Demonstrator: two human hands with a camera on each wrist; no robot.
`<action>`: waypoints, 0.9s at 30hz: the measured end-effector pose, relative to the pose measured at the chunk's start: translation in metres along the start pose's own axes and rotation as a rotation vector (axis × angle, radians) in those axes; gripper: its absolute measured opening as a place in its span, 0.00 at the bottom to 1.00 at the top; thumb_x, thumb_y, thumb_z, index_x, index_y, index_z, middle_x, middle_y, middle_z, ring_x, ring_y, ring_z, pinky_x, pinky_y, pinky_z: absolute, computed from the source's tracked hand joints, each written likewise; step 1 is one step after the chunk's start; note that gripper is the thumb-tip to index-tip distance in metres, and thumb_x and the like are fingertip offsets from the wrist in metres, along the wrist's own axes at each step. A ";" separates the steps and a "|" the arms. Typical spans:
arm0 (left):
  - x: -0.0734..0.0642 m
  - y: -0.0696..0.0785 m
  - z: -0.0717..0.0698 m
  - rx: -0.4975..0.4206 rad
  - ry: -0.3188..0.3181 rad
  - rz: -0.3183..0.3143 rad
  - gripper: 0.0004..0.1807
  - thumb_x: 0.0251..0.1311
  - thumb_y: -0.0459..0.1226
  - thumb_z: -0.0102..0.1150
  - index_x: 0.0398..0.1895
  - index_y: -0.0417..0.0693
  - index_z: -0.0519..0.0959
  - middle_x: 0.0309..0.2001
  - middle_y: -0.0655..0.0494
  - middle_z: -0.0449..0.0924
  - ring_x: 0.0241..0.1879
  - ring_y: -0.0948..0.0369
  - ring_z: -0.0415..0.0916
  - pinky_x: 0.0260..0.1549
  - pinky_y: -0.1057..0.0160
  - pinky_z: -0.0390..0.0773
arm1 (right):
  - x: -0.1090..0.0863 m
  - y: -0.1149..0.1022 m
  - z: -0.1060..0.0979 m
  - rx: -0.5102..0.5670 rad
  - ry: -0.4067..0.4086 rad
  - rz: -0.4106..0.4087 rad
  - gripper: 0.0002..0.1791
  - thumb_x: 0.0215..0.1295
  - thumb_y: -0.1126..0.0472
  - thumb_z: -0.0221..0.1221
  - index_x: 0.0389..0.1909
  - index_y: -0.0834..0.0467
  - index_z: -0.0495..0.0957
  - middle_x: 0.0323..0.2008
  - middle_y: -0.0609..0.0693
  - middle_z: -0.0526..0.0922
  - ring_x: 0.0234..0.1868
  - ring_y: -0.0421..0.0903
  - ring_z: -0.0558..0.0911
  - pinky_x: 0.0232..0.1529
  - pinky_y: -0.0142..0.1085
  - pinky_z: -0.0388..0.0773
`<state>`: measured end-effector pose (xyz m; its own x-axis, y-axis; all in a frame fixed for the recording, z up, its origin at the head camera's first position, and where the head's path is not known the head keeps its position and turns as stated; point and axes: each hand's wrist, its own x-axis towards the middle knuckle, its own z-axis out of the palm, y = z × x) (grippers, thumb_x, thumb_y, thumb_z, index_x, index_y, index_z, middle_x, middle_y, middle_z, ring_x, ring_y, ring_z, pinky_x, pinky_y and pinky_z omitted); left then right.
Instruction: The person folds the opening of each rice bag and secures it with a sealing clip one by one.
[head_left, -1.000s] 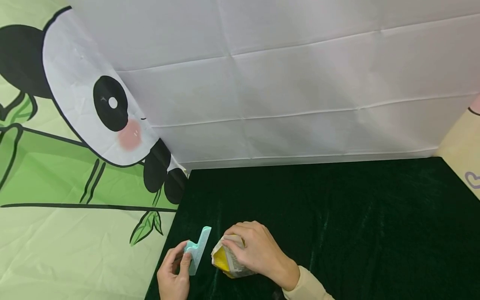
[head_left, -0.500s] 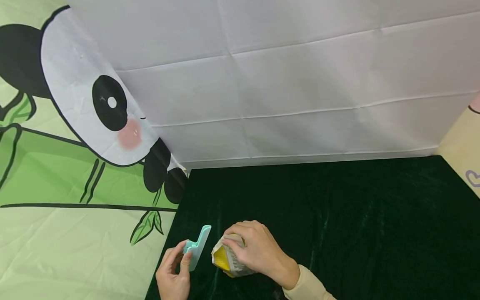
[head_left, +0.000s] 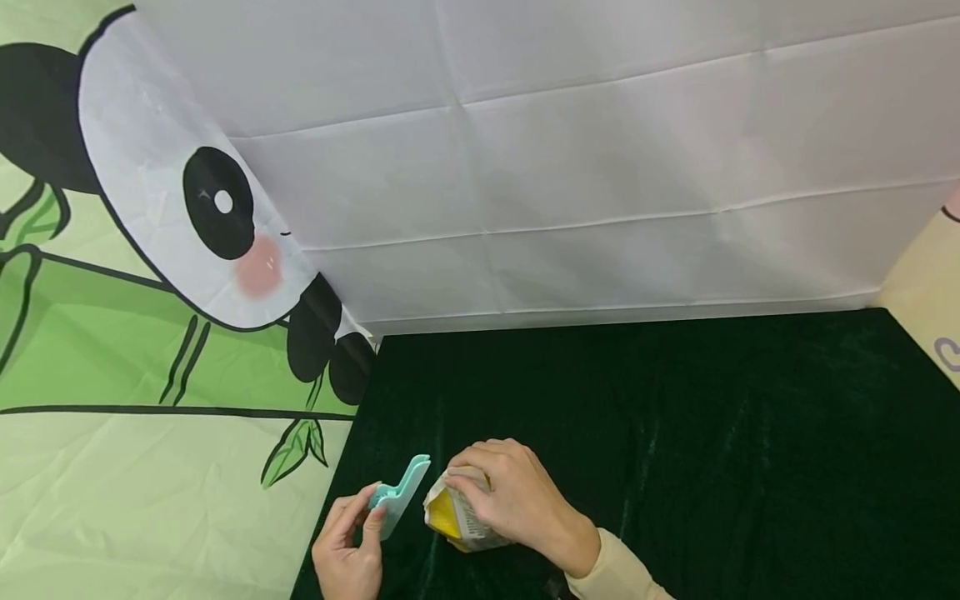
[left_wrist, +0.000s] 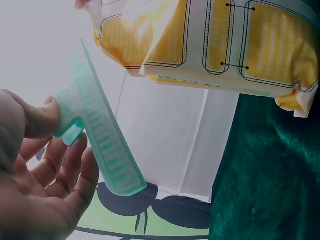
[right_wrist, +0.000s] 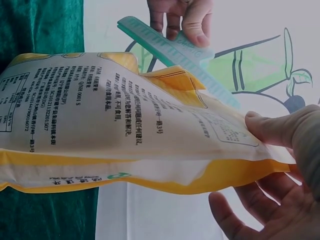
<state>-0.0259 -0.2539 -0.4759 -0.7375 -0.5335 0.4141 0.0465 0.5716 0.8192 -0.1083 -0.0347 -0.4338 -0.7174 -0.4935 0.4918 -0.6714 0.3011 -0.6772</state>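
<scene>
In the head view my left hand (head_left: pixel 348 542) pinches a turquoise bag clip (head_left: pixel 399 504) by its handle tabs between thumb and fingers. The clip's long bar slants up to the right, close beside a yellow and white food bag (head_left: pixel 467 532). My right hand (head_left: pixel 517 500) grips the bag's gathered top from above. From the left wrist, the clip (left_wrist: pixel 107 145) hangs apart from the bag (left_wrist: pixel 200 40), which has yellow printed panels. The right wrist view shows the bag's printed back (right_wrist: pixel 120 115), its folded end between thumb and fingers, with the clip (right_wrist: pixel 170 50) behind it.
A dark green velvet cloth (head_left: pixel 660 433) covers the table. Behind it hangs a creased white sheet (head_left: pixel 585 167). On the left is a backdrop with a panda print (head_left: pixel 172 183), and a cream panel (head_left: pixel 926 292) stands at the right edge.
The clip has tilted further, its upper end shifting slightly right toward the bag, and two edges now show at its tip. The right hand and the bag stay nearly still.
</scene>
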 end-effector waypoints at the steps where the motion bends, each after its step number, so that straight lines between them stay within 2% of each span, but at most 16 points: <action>1: 0.000 0.000 0.000 0.004 -0.010 -0.009 0.13 0.61 0.19 0.67 0.48 0.32 0.88 0.35 0.62 0.79 0.34 0.72 0.76 0.38 0.81 0.78 | 0.000 0.000 0.000 0.000 -0.003 0.000 0.05 0.69 0.58 0.72 0.42 0.52 0.90 0.40 0.42 0.93 0.40 0.34 0.88 0.51 0.39 0.87; 4: 0.000 -0.001 0.000 -0.004 -0.034 -0.030 0.13 0.62 0.19 0.67 0.49 0.33 0.88 0.36 0.59 0.79 0.35 0.71 0.76 0.38 0.80 0.79 | 0.001 -0.001 -0.001 0.001 -0.011 0.002 0.05 0.69 0.58 0.71 0.43 0.52 0.90 0.40 0.42 0.93 0.39 0.34 0.87 0.51 0.38 0.87; 9: -0.001 -0.001 -0.001 -0.026 -0.073 -0.047 0.12 0.65 0.21 0.66 0.49 0.33 0.89 0.37 0.48 0.81 0.36 0.70 0.77 0.40 0.79 0.80 | 0.002 -0.001 0.000 0.010 -0.030 0.017 0.04 0.71 0.58 0.70 0.43 0.52 0.90 0.40 0.42 0.92 0.39 0.33 0.86 0.50 0.37 0.86; 12: -0.001 -0.001 -0.002 -0.029 -0.102 -0.056 0.10 0.67 0.23 0.65 0.49 0.34 0.89 0.37 0.46 0.82 0.36 0.69 0.77 0.40 0.78 0.81 | 0.002 -0.001 0.000 0.015 -0.036 0.023 0.04 0.72 0.58 0.69 0.43 0.52 0.90 0.40 0.42 0.92 0.38 0.32 0.86 0.49 0.36 0.85; 20: 0.000 -0.002 -0.004 -0.060 -0.128 -0.060 0.11 0.65 0.20 0.65 0.48 0.33 0.89 0.36 0.50 0.83 0.36 0.70 0.79 0.42 0.79 0.82 | 0.002 0.000 0.000 0.007 -0.014 -0.008 0.03 0.71 0.58 0.69 0.42 0.52 0.89 0.39 0.42 0.92 0.37 0.32 0.85 0.49 0.35 0.85; 27: 0.002 0.000 -0.008 -0.058 -0.151 -0.095 0.11 0.65 0.21 0.65 0.48 0.33 0.89 0.35 0.60 0.82 0.36 0.69 0.80 0.41 0.78 0.83 | 0.001 0.000 0.000 0.014 -0.029 0.006 0.03 0.72 0.59 0.69 0.43 0.52 0.89 0.40 0.42 0.92 0.37 0.32 0.85 0.48 0.34 0.85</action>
<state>-0.0216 -0.2601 -0.4718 -0.8332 -0.4807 0.2734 0.0079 0.4839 0.8751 -0.1092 -0.0351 -0.4331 -0.7153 -0.5151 0.4722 -0.6645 0.2921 -0.6878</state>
